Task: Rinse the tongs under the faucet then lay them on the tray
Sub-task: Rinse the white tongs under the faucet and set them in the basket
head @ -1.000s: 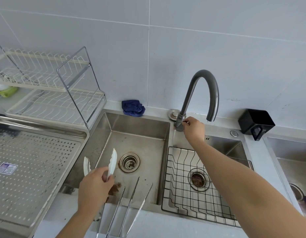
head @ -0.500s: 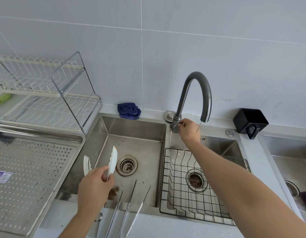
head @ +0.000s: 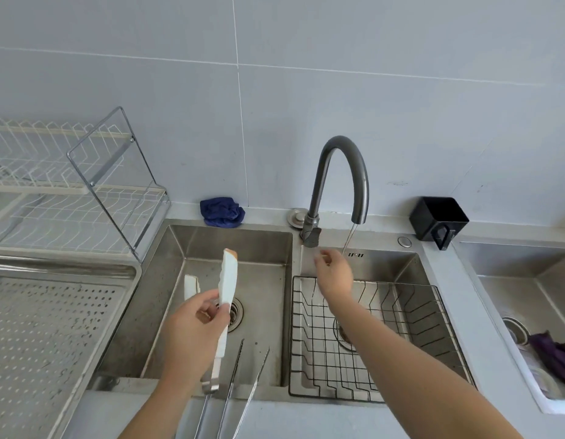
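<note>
While a thin stream runs from the curved grey faucet point(head: 341, 182), the left hand point(head: 192, 331) clasps the white-tipped metal tongs point(head: 225, 299) mid-length, tips upward over the left steel basin point(head: 259, 245); the right hand point(head: 333, 274) hangs loosely open, empty.

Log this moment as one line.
left hand: holds white tongs over left basin | right hand: empty, below faucet | water: running | tray: bare

The tongs point(head: 227, 280) are white with orange-tinged tips. The faucet point(head: 341, 179) is dark grey, the cloth point(head: 222, 211) blue. The tray point(head: 47, 321) is silver, dotted with holes.
</note>
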